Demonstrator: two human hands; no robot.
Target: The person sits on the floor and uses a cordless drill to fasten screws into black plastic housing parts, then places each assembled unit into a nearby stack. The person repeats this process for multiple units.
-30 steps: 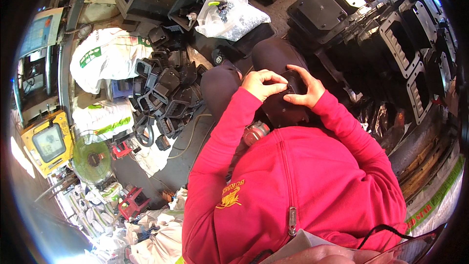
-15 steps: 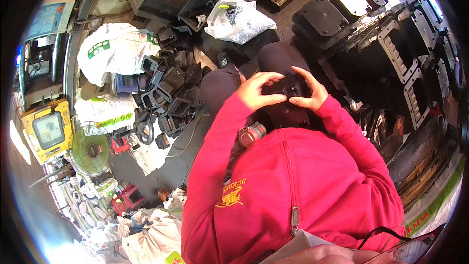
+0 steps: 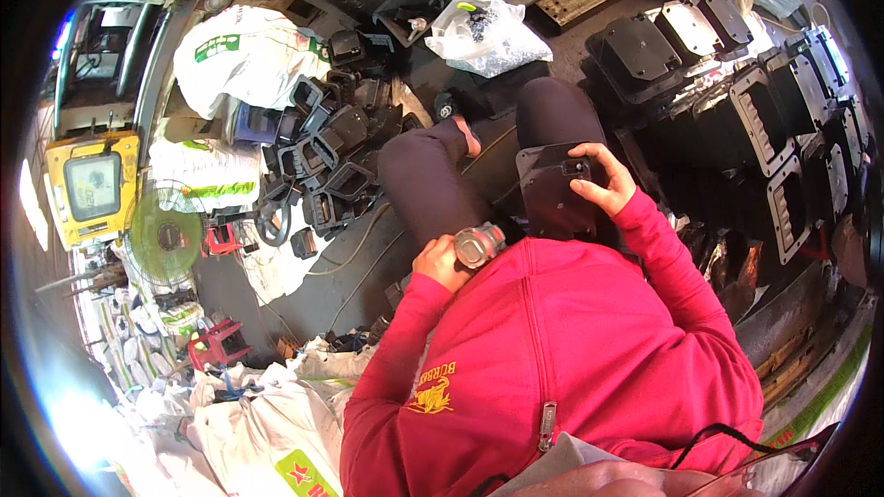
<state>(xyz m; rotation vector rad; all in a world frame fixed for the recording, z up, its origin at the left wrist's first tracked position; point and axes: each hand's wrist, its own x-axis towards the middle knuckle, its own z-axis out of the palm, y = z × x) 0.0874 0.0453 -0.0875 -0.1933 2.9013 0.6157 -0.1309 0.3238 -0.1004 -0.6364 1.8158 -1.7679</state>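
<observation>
My right hand (image 3: pixel 608 186) pinches the edge of a black plastic housing (image 3: pixel 552 202) that rests on my right thigh. Its thumb and fingers close round a small raised block with a hole, near the housing's right corner. At my lap's left side, my left hand (image 3: pixel 438 263) is curled against a grey, round-ended tool (image 3: pixel 479 246) with a red patch. The tool is seen end-on, so its exact kind is unclear, and most of the left fingers are hidden behind it.
Black frames (image 3: pixel 318 158) pile up to the left beside a white sack (image 3: pixel 235 60). Ahead sits a clear bag of small dark parts (image 3: pixel 483 37). Stacked black housings (image 3: pixel 640 46) line the right side. A green fan (image 3: pixel 166 235) and yellow-framed display (image 3: pixel 92 179) stand far left.
My left hand has let go of the black housing and moved down and left to the grey tool. My right hand keeps the housing, which now lies flatter on my thigh.
</observation>
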